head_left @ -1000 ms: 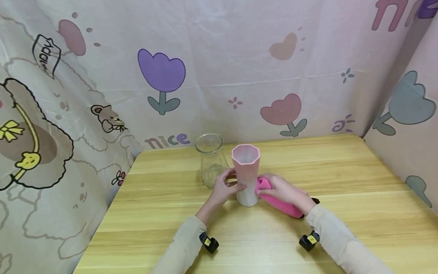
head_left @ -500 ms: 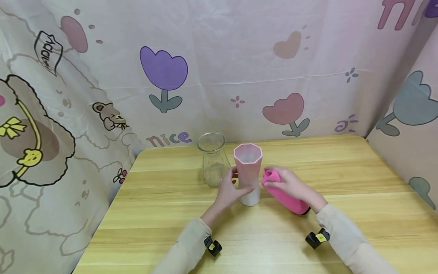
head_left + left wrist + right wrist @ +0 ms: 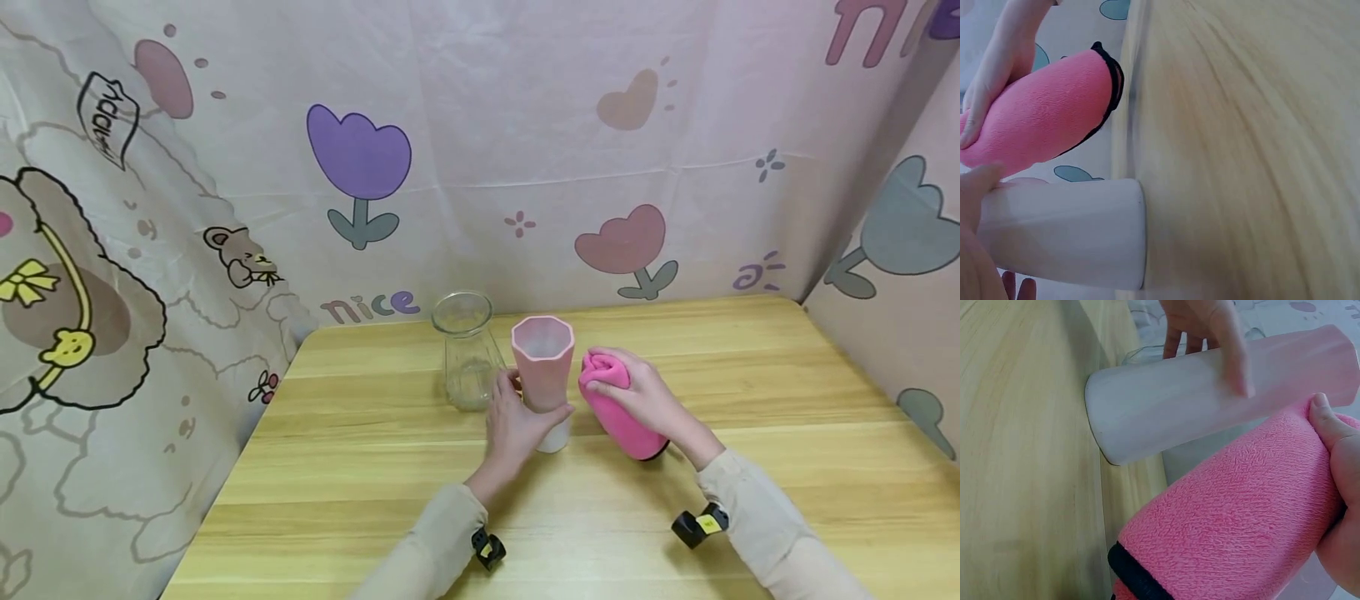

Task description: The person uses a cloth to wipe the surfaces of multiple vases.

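A tall faceted vase (image 3: pixel 543 375), pink at the rim and fading to white at the base, stands upright on the table. My left hand (image 3: pixel 516 427) holds its lower half, thumb across the front and fingers round the far left side. To the right, my right hand (image 3: pixel 647 400) grips the bunched top of a pink plush cloth (image 3: pixel 624 427) with black edging. The cloth hangs down from that hand, a small gap from the vase in the head view. Its fluffy pile fills much of the right wrist view, where the cloth (image 3: pixel 1229 519) partly overlaps the vase.
A clear glass vase (image 3: pixel 468 367) with a wide rim stands just left of the pink one, close to my left fingers. Behind the wooden table (image 3: pixel 337 467) hangs a printed fabric backdrop (image 3: pixel 480 150). Wrist cameras sit at both sleeves.
My right hand has drawn the cloth away from the pink vase, up and to the right. My left hand has shifted rightward round the vase's front. The vase stays in place.
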Motion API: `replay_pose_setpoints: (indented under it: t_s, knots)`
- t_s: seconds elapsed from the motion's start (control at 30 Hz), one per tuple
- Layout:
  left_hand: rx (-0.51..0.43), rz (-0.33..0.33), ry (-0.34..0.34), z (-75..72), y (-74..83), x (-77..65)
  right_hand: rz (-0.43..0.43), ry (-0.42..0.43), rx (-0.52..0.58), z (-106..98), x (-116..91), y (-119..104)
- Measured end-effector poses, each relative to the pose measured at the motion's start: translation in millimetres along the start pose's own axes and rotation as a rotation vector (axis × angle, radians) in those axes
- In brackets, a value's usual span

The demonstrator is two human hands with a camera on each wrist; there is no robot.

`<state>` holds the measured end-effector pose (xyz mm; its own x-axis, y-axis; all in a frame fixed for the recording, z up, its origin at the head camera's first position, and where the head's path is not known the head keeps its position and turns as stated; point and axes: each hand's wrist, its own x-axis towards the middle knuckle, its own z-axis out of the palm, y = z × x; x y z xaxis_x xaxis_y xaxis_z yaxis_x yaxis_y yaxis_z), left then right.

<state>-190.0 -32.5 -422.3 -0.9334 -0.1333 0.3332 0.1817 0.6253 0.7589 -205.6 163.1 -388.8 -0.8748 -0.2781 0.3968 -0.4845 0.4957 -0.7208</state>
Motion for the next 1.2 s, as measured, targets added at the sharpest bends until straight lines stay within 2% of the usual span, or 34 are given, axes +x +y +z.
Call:
replay_pose_setpoints:
  t_s: [0.13,0.3,0.37,0.5,0.57,0.67,0.77,0.87,0.93,1.07,1.2]
  knots:
    - [0.019,0.017,0.018,3.6,-2.0,0.2,0.016,0.004,0.008,-2,-2,-13]
    - [0.022,0.039,0.002,1.7,-3.0,1.1,0.027,0.007,0.005,-7,-4,-33]
    - [0.024,0.048,-0.010,-0.1,-3.0,1.4,0.031,0.006,0.009,-8,-4,-31]
    - [0.028,0.083,-0.046,-3.6,-4.1,2.6,0.038,0.001,0.029,-5,-4,-15]
    - [0.018,0.116,-0.087,-5.4,-5.2,4.3,0.038,0.001,0.043,-3,-4,-6]
    - [-0.034,0.154,-0.199,-9.0,-7.0,9.1,0.020,0.005,0.055,-2,-4,0]
    - [-0.147,0.145,-0.336,-11.6,-9.6,15.7,0.007,0.007,0.064,-1,-4,2]
    - [-0.279,0.116,-0.435,-17.2,-8.3,20.8,0.020,-0.003,0.072,-2,-4,-4]
    - [-0.360,0.095,-0.479,-17.3,-10.8,24.7,0.038,-0.013,0.073,-4,-5,-16]
    - [-0.452,0.079,-0.534,-14.0,-18.4,34.1,0.065,-0.028,0.073,-9,-7,-37]
    - [-0.507,0.087,-0.581,-14.9,-21.3,41.0,0.046,-0.033,0.078,-8,-7,-35]
